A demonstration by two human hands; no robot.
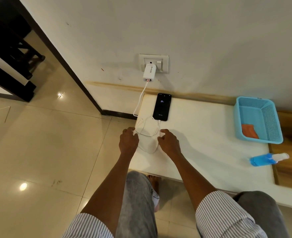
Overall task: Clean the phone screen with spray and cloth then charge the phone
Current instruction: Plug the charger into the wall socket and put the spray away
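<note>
Charging step, seemingly near done: the phone lies plugged in mid-frame. Both hands, left and right, pinch the slack cable; next, tidy it.

Black phone flat, screen up and lit, at far-left corner of white desk, white cable plugged in. Blue spray bottle lying near right edge. Orange cloth in blue basket, far-right corner.

Blue basket, orange cloth, striped sleeves
</note>
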